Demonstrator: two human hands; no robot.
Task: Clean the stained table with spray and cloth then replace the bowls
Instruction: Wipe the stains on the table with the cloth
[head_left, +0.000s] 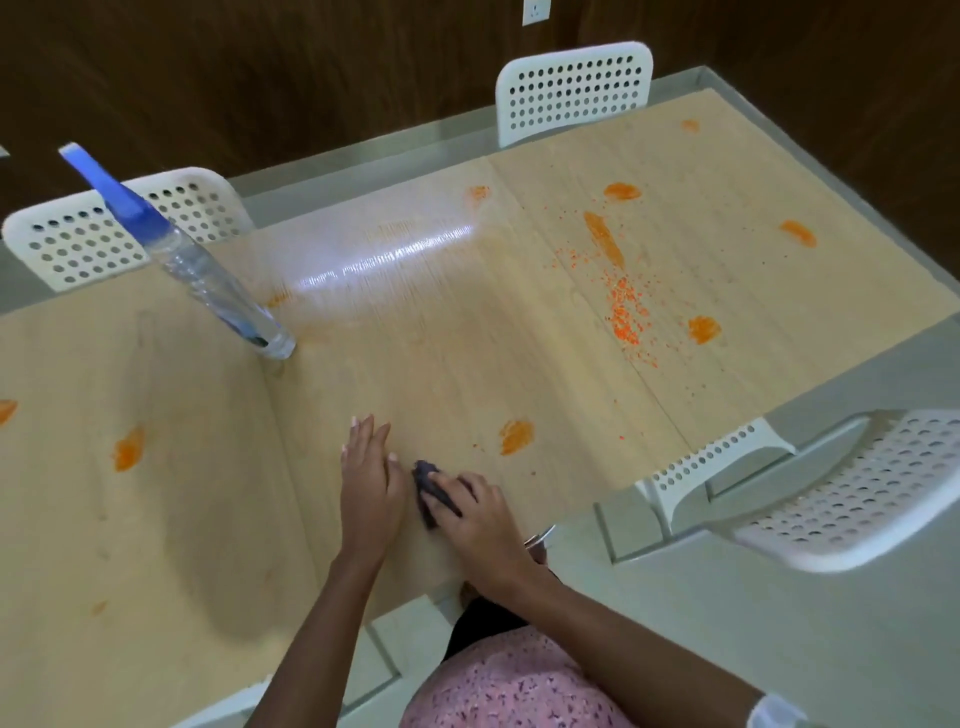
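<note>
Wiping is the step in hand: the right hand (480, 514) presses a small dark cloth (427, 480) onto the table (363, 364) at lower centre of the frame, fingers curled over it, while the left hand (370, 475) lies flat just beside it, fingers straight and holding nothing. The spray bottle (208, 270) stands apart at upper left, untouched. A wet sheen shows across the upper middle of the table, yet orange stains remain: the nearest smear (516, 436) is just right of the cloth, with scattered orange crumbs (626, 312) and more smears at upper right, others at far left. Next, I judge, the cloth should sweep right over that near smear. No bowls are in view.
</note>
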